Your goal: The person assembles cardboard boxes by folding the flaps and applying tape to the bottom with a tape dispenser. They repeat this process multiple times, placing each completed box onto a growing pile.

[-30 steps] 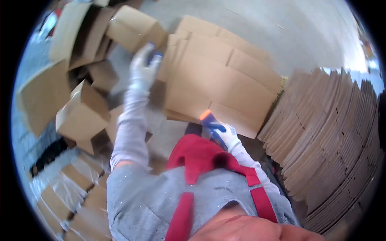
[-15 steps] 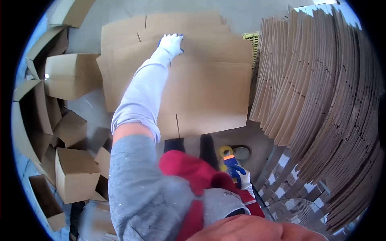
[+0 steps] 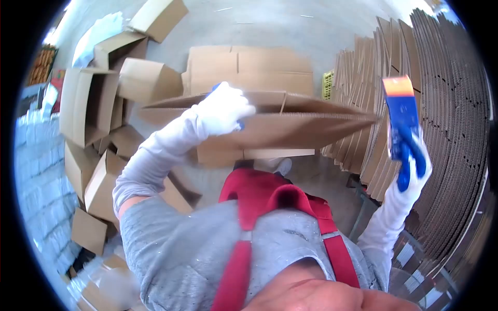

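My left hand [image 3: 224,110], in a white glove with blue fingertips, is closed on the upper edge of a cardboard box [image 3: 290,129]. This box is folded nearly flat and held up, with a narrow gap between its two long walls. Part of its left end is blurred and hidden by my arm. Out to the right, my right hand [image 3: 415,166] grips a blue hand-held tape dispenser [image 3: 402,110] with an orange front end, raised beside the stacked cartons. More flat cardboard [image 3: 259,70] lies on the floor beyond the held box.
Tall rows of folded cartons [image 3: 446,129] stand along the right. Several opened boxes [image 3: 148,80] are heaped on the left, near plastic-wrapped bundles [image 3: 44,166]. A yellow-green crate [image 3: 327,84] sits behind the folded cartons. Grey floor [image 3: 259,26] shows at the far side.
My left hand has lifted a cardboard box off the flat pile and drawn it nearer, its walls parting slightly. My right hand has raised the tape dispenser from low by my side.
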`<state>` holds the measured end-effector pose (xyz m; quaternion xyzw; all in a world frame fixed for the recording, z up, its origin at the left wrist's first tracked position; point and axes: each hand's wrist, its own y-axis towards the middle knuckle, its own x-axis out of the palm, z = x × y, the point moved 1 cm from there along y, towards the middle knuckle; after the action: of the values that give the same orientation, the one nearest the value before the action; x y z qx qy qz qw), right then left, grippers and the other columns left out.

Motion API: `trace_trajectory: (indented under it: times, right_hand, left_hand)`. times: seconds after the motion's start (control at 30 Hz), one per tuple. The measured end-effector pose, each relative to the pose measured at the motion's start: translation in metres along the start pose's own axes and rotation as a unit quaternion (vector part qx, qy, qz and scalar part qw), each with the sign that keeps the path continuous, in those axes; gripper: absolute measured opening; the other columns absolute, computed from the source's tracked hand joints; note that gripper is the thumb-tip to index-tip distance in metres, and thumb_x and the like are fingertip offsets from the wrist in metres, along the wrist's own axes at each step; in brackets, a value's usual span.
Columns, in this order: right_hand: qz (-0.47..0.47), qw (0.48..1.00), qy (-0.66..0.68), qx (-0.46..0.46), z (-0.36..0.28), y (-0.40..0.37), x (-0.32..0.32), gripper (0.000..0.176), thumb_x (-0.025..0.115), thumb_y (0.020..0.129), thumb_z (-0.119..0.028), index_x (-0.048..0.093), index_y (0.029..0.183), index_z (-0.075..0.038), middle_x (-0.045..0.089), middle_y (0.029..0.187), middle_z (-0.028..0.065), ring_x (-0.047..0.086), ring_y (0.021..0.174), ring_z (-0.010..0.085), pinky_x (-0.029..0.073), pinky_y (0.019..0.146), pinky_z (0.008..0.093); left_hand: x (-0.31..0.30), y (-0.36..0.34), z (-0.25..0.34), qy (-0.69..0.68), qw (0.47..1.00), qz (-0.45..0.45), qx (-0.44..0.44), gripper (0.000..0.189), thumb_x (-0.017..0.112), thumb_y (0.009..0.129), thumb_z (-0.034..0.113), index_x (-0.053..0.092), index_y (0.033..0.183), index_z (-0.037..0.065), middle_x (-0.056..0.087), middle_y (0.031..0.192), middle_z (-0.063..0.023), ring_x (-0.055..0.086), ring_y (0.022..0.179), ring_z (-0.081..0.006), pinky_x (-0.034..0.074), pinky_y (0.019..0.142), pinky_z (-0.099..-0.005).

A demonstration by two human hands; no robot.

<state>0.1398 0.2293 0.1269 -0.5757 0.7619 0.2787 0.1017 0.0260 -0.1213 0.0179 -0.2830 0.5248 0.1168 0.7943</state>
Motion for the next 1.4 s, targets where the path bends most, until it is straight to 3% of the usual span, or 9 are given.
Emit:
trace_trajectory:
  times: [0.1, 0.23, 0.43, 0.57, 0.9, 1.1, 1.17, 1.23, 1.4]
  right_hand:
    - [-0.165, 0.981, 0.052, 0.085, 0.004, 0.027, 0.039, 0.028, 0.059, 0.080, -0.003, 0.066, 0.106, 0.000, 0.066, 0.102, 0.0120, 0.063, 0.094, 0.0200, 0.050, 0.082, 0.0293]
    - [-0.280, 0.914, -0.242, -0.168, 0.019, 0.026, 0.174, 0.030, 0.066, 0.081, -0.033, 0.066, 0.101, -0.011, 0.066, 0.098, 0.0118, 0.065, 0.089, 0.0283, 0.051, 0.078, 0.0369]
    - [-0.433, 0.814, -0.368, -0.116, 0.011, 0.001, 0.280, 0.043, 0.054, 0.083, -0.050, 0.065, 0.096, -0.010, 0.065, 0.100, 0.0134, 0.064, 0.090, 0.0277, 0.050, 0.078, 0.0404]
    - [-0.259, 0.833, -0.331, -0.359, 0.018, 0.012, 0.273, 0.036, 0.064, 0.077, -0.043, 0.070, 0.091, -0.011, 0.063, 0.111, 0.0157, 0.062, 0.100, 0.0288, 0.051, 0.081, 0.0410]
    - [-0.312, 0.850, -0.375, -0.199, 0.080, 0.082, 0.110, 0.043, 0.066, 0.080, -0.024, 0.058, 0.121, -0.015, 0.066, 0.098, 0.0119, 0.063, 0.085, 0.0308, 0.048, 0.077, 0.0406]
    - [-0.348, 0.829, -0.376, -0.222, 0.123, 0.001, 0.120, 0.038, 0.068, 0.078, -0.030, 0.062, 0.112, -0.013, 0.066, 0.095, 0.0104, 0.064, 0.088, 0.0279, 0.049, 0.079, 0.0398]
    - [-0.318, 0.846, -0.350, -0.248, 0.116, -0.009, 0.121, 0.033, 0.068, 0.078, -0.027, 0.064, 0.106, -0.011, 0.067, 0.094, 0.0110, 0.064, 0.084, 0.0284, 0.050, 0.076, 0.0392]
    - [-0.318, 0.848, -0.369, -0.209, 0.097, -0.015, 0.118, 0.020, 0.062, 0.080, -0.031, 0.064, 0.083, -0.011, 0.065, 0.087, 0.0098, 0.064, 0.076, 0.0287, 0.050, 0.069, 0.0413]
    - [-0.351, 0.807, -0.431, -0.198, 0.103, -0.017, 0.124, 0.026, 0.054, 0.086, -0.037, 0.063, 0.091, -0.013, 0.066, 0.088, 0.0081, 0.066, 0.080, 0.0228, 0.048, 0.069, 0.0409]
  left_hand:
    - [0.011, -0.044, 0.029, 0.045, 0.990, 0.122, 0.049, 0.016, 0.068, 0.068, 0.020, 0.066, 0.082, 0.013, 0.060, 0.113, -0.0085, 0.053, 0.111, -0.0245, 0.038, 0.091, -0.0441]
    - [0.055, -0.042, 0.051, 0.074, 0.985, 0.155, -0.006, 0.009, 0.058, 0.075, 0.017, 0.066, 0.079, 0.014, 0.052, 0.127, -0.0052, 0.044, 0.123, -0.0243, 0.025, 0.109, -0.0524]
    - [0.079, -0.049, 0.066, 0.126, 0.958, 0.246, -0.082, 0.012, 0.059, 0.072, 0.017, 0.066, 0.081, 0.015, 0.057, 0.110, -0.0034, 0.050, 0.109, -0.0268, 0.037, 0.097, -0.0494]
    - [0.081, -0.008, 0.131, 0.095, 0.979, 0.161, -0.082, 0.016, 0.063, 0.074, 0.025, 0.063, 0.088, 0.017, 0.061, 0.082, -0.0052, 0.058, 0.085, -0.0210, 0.043, 0.076, -0.0387]
    - [0.025, -0.128, 0.083, -0.003, 0.969, 0.203, -0.142, 0.023, 0.075, 0.058, 0.040, 0.064, 0.068, 0.022, 0.061, 0.068, 0.0023, 0.060, 0.072, -0.0185, 0.042, 0.069, -0.0342]
    - [0.071, -0.120, -0.026, -0.273, 0.933, -0.065, -0.227, 0.053, 0.081, 0.064, 0.029, 0.064, 0.111, 0.012, 0.068, 0.100, -0.0060, 0.065, 0.090, -0.0198, 0.051, 0.078, -0.0326]
    - [0.073, -0.113, -0.021, -0.542, 0.810, -0.054, -0.218, 0.066, 0.079, 0.069, 0.026, 0.053, 0.127, 0.008, 0.061, 0.117, -0.0122, 0.062, 0.101, -0.0201, 0.051, 0.084, -0.0322]
    - [0.070, -0.066, 0.037, -0.520, 0.833, 0.127, -0.142, 0.066, 0.074, 0.077, 0.025, 0.046, 0.132, 0.005, 0.055, 0.126, -0.0166, 0.057, 0.110, -0.0227, 0.049, 0.090, -0.0330]
    - [0.133, 0.049, 0.220, -0.454, 0.871, 0.025, -0.186, 0.068, 0.061, 0.082, 0.047, 0.042, 0.133, 0.007, 0.056, 0.121, -0.0216, 0.056, 0.110, -0.0315, 0.046, 0.091, -0.0356]
